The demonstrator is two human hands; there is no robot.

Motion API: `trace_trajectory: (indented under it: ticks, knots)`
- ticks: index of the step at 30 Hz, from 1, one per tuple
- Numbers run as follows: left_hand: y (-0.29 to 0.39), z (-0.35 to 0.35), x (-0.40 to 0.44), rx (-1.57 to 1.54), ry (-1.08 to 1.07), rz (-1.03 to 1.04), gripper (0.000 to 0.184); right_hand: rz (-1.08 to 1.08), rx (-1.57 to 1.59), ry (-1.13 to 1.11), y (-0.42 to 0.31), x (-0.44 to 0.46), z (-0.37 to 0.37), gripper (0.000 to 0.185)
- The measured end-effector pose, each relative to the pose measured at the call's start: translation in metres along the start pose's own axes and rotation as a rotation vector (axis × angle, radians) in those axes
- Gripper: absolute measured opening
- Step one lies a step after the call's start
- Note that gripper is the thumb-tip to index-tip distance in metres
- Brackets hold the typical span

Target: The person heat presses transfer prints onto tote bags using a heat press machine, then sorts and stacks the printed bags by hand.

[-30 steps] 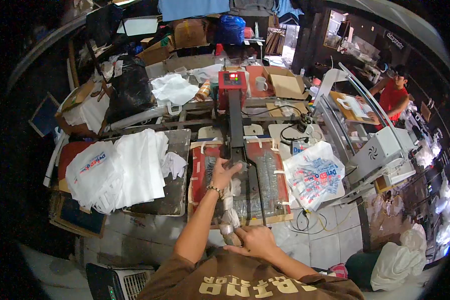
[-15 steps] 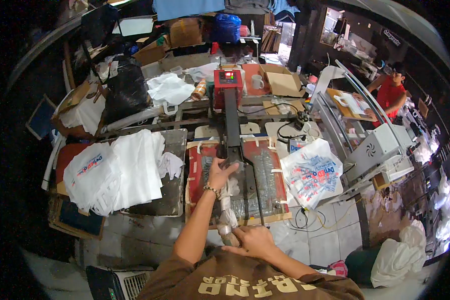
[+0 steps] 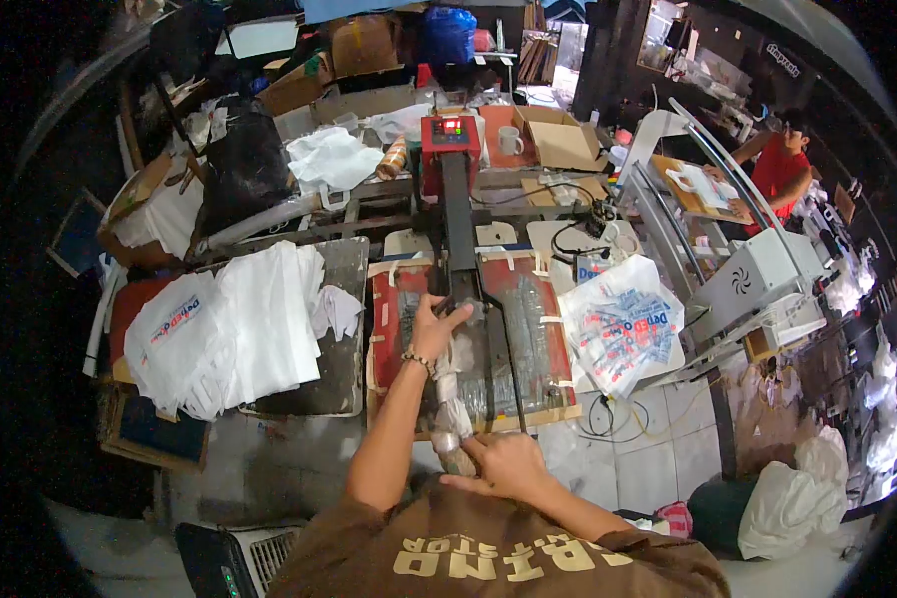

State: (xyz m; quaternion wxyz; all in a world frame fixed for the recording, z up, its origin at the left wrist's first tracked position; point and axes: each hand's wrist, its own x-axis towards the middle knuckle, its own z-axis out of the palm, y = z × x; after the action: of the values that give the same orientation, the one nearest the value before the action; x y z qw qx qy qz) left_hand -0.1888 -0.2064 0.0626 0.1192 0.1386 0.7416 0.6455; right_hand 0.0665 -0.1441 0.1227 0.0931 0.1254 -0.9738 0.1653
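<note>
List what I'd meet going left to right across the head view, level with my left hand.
White stack, crumpled white cloth, your left hand, spread of blue-and-red prints, white box with a round vent.

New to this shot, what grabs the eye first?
Probably the red control box with its lit display, at the far end of the press arm in the centre. Next, the hands in front: left hand at the arm, right hand on the wrapped handle. Then the white stack to the left.
</note>
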Motion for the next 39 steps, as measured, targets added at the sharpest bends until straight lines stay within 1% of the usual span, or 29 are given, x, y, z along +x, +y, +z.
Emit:
trace_trajectory:
  ticks: [2, 4, 6, 9, 13, 15, 16, 17, 18, 19, 20, 22, 23, 24, 26, 27, 28, 29, 30, 31, 32, 34, 35, 36, 38, 39]
  knots:
    - [0.003, 0.001, -0.004, 0.04, 0.074, 0.065, 0.06, 0.008, 0.0, 0.002, 0.0, -0.001, 0.002, 0.064]
    - [-0.002, 0.0, -0.001, 0.074, 0.041, 0.012, 0.06, 0.015, -0.001, 0.003, 0.0, -0.003, 0.004, 0.065]
    - [0.002, 0.002, -0.002, -0.002, 0.069, 0.054, 0.054, 0.007, 0.025, -0.002, 0.002, -0.001, 0.005, 0.065]
    - [-0.004, 0.005, 0.0, -0.094, 0.07, 0.06, 0.053, 0.006, 0.037, 0.003, 0.0, 0.001, 0.0, 0.064]
    - [-0.004, 0.003, 0.0, -0.11, 0.049, 0.056, 0.054, 0.021, 0.053, -0.008, 0.0, 0.001, -0.002, 0.064]
    - [0.005, 0.003, -0.007, 0.013, 0.122, 0.156, 0.05, 0.029, 0.057, -0.025, -0.001, 0.002, -0.004, 0.064]
    - [0.005, 0.001, -0.007, 0.012, 0.122, 0.156, 0.05, 0.029, 0.056, -0.025, -0.001, 0.002, -0.002, 0.064]
    - [0.008, -0.005, -0.006, 0.155, 0.169, 0.142, 0.048, 0.03, 0.056, -0.032, 0.0, 0.002, -0.001, 0.064]
    - [0.012, -0.01, -0.005, 0.297, 0.214, 0.129, 0.05, 0.032, 0.056, -0.039, 0.001, 0.002, 0.0, 0.064]
    - [0.014, -0.014, -0.008, 0.448, 0.256, 0.194, 0.063, 0.033, 0.054, -0.037, 0.001, 0.001, -0.001, 0.064]
    - [0.008, -0.019, -0.006, 0.448, 0.255, 0.196, 0.063, 0.038, 0.065, -0.036, 0.001, 0.001, -0.001, 0.064]
    - [-0.008, -0.027, -0.001, 0.561, 0.09, 0.112, 0.073, 0.045, 0.077, -0.03, 0.0, 0.002, -0.003, 0.064]
    - [-0.003, -0.028, -0.006, 0.555, 0.004, 0.025, 0.085, 0.042, 0.077, -0.031, 0.0, 0.003, -0.004, 0.065]
    - [-0.006, -0.029, -0.004, 0.559, 0.004, 0.027, 0.085, 0.039, 0.077, -0.031, -0.001, 0.003, -0.004, 0.065]
    - [-0.012, -0.032, 0.0, 0.643, -0.118, -0.065, 0.087, 0.032, 0.087, -0.024, -0.001, 0.003, -0.003, 0.065]
    - [-0.011, -0.033, 0.0, 0.643, -0.115, -0.063, 0.087, 0.024, 0.093, -0.019, 0.0, 0.003, -0.002, 0.065]
    - [-0.011, -0.033, 0.001, 0.643, -0.138, -0.083, 0.091, 0.021, 0.091, -0.018, 0.0, 0.004, -0.005, 0.065]
    - [-0.009, -0.034, 0.0, 0.642, -0.161, -0.103, 0.095, 0.045, 0.108, -0.101, -0.001, 0.004, -0.009, 0.065]
    - [-0.019, -0.034, 0.004, 0.642, -0.157, -0.103, 0.095, 0.069, 0.125, -0.183, -0.001, 0.004, -0.011, 0.067]
    - [-0.034, -0.035, 0.011, 0.635, -0.153, -0.096, 0.099, 0.066, 0.125, -0.183, -0.001, 0.004, -0.011, 0.067]
    - [-0.035, -0.035, 0.011, 0.628, -0.149, -0.088, 0.104, 0.064, 0.124, -0.18, -0.001, 0.004, -0.009, 0.066]
    - [-0.038, -0.035, 0.011, 0.605, -0.147, -0.114, 0.106, 0.058, 0.123, -0.177, 0.0, 0.003, -0.007, 0.066]
    - [-0.034, -0.035, 0.009, 0.581, -0.146, -0.139, 0.109, 0.031, 0.11, -0.105, 0.0, 0.003, -0.006, 0.064]
    - [-0.029, -0.033, 0.008, 0.582, -0.136, -0.139, 0.109, 0.0, 0.098, -0.033, 0.0, 0.004, -0.005, 0.063]
    - [-0.022, -0.034, 0.005, 0.589, -0.156, -0.113, 0.113, 0.004, 0.1, -0.033, 0.002, 0.002, 0.002, 0.063]
    - [-0.041, -0.038, 0.013, 0.72, -0.196, 0.01, 0.089, 0.019, 0.101, -0.034, 0.002, 0.002, 0.004, 0.063]
